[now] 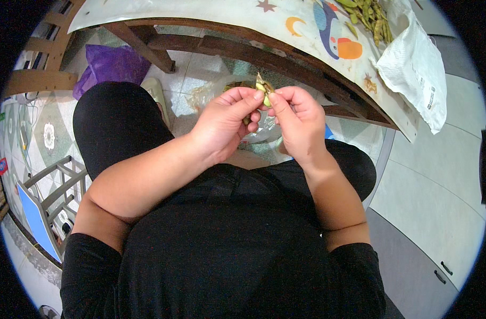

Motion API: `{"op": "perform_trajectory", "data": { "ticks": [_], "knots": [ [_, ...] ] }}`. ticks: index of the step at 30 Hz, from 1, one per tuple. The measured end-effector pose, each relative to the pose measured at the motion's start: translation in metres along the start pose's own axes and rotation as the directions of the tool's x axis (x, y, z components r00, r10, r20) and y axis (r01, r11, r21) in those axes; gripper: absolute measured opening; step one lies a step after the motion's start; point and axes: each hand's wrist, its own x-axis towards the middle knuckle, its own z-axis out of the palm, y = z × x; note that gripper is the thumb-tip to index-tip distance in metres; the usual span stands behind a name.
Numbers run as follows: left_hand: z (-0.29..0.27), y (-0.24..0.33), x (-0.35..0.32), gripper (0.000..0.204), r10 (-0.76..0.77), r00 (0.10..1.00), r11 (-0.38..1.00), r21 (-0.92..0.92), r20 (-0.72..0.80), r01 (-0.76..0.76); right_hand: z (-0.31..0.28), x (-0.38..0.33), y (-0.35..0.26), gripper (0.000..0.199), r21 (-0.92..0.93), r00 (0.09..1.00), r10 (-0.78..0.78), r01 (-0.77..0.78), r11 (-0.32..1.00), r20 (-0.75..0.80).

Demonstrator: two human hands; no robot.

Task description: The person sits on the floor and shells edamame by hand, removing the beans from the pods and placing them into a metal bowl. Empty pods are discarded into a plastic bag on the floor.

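My left hand (227,119) and my right hand (300,119) meet above my lap. Between their thumbs and fingers they pinch a bean pod (260,84), its brownish tip pointing up. The pod is split open, and a pale green bean (267,100) shows between the two thumbs. Below the hands is a clear plastic bag (211,91) with dark pod pieces in it, partly hidden by my fingers. At the far right, a pile of green and yellowish bean pods (378,24) lies on the table by a white woven bag (416,66).
The table (200,9), covered with a printed cloth, runs across the front with wooden legs and rails under it. On the tiled floor at the left are a purple bag (112,66) and a blue-topped stool (40,220) on its side. Pale cabinets (426,196) stand at the right.
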Motion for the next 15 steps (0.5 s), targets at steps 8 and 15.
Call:
{"op": "perform_trajectory", "data": {
  "ticks": [8,15],
  "knots": [
    [-0.0041,-0.0013,0.0027,0.011,0.016,1.000,0.999,-0.035,0.018,-0.016,0.0017,0.0009,0.0030,0.007,-0.094,1.000,0.024,-0.024,0.995,-0.002],
    [-0.0021,0.0005,0.0030,0.012,0.012,1.000,1.000,0.012,-0.023,-0.012,0.0007,0.0032,0.0098,0.005,-0.210,0.998,-0.058,0.051,0.976,-0.026]
  ]
}}
